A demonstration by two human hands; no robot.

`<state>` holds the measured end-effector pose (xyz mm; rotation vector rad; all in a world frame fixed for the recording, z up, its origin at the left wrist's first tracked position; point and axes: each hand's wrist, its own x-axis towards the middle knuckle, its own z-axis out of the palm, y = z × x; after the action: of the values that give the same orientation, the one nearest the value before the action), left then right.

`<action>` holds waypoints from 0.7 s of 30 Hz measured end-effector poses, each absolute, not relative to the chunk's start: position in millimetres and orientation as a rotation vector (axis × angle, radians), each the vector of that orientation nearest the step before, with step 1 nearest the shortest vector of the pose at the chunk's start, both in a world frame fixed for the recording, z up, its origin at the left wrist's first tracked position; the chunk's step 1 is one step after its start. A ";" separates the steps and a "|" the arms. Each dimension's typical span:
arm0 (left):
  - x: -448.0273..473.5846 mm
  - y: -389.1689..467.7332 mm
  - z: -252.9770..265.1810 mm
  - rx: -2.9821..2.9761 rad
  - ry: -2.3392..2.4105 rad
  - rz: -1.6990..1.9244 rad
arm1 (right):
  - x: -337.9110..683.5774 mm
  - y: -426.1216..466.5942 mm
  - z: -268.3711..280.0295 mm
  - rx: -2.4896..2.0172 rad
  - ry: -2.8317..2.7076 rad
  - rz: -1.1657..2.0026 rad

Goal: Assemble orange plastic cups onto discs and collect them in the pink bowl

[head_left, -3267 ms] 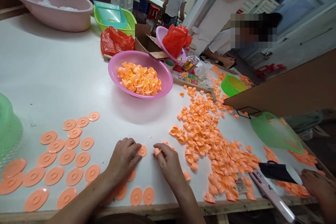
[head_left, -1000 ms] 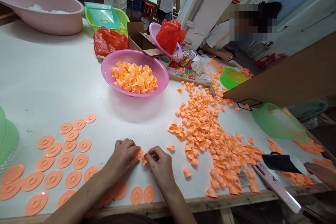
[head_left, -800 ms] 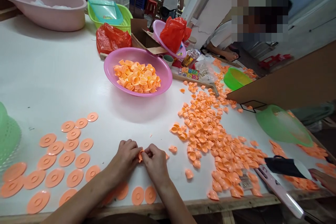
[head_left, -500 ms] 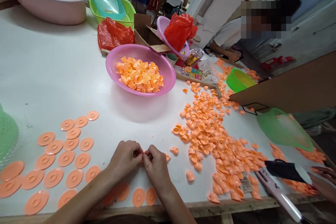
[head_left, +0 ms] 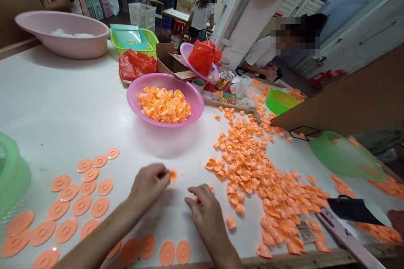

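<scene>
A small orange plastic cup [head_left: 173,175] is pinched at the fingertips of my left hand [head_left: 150,183], a little above the white table. My right hand [head_left: 206,208] is open, its thumb and fingers apart. Just behind those fingers lie loose orange cups [head_left: 211,189], partly hidden by the hand. To the right spreads a big heap of the same cups [head_left: 249,164]. Flat orange discs [head_left: 81,205], each with a ring at its middle, lie spaced out on the left. Two more discs [head_left: 167,253] rest at the front edge, between my forearms.
A pink basin [head_left: 135,111] of orange cups stands ahead. Behind it are a red bag [head_left: 137,67] and a cardboard box [head_left: 168,61]. Green baskets [head_left: 12,176] [head_left: 345,155] flank the table. A pale bar-shaped tool [head_left: 347,235] lies front right. A co-worker [head_left: 261,54] sits beyond.
My hands have separated: the left keeps the cup and has moved slightly left, while the right has let go and opened toward the loose cups. The camera view has tilted up.
</scene>
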<state>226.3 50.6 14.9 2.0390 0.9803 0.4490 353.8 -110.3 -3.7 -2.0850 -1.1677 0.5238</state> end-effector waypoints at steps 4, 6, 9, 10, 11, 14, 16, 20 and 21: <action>265.3 121.6 73.7 2.062 1.089 1.044 | 371.2 -131.6 -10.9 -2.161 -1.117 0.471; 273.8 140.1 87.1 2.057 1.123 1.118 | 374.8 -136.2 -17.3 -2.123 -0.978 0.578; 256.8 121.9 73.7 2.167 0.884 0.921 | 376.9 -139.5 -19.4 -1.977 -0.578 0.786; 242.9 105.7 62.3 2.218 0.730 0.766 | 377.0 -140.5 -18.1 -1.903 -0.448 0.853; 226.0 87.0 49.5 2.253 0.560 0.574 | 376.8 -141.6 -16.2 -1.828 -0.348 0.906; 170.6 32.4 12.3 2.275 0.319 0.099 | 373.9 -144.2 -12.2 -1.712 -0.244 0.940; 144.3 8.5 -5.8 2.318 0.347 -0.047 | 370.2 -144.0 -13.4 -1.718 -0.254 0.927; 140.4 0.4 -25.2 2.418 0.441 -0.001 | 359.5 -134.7 -18.9 -1.751 -0.261 0.965; 146.9 4.5 -27.9 2.434 0.475 0.051 | 356.3 -130.7 -19.0 -1.754 -0.266 0.976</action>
<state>146.9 4.5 -27.9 2.4336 0.4748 0.0512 356.3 -130.7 -19.0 -1.7536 -0.2664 0.9763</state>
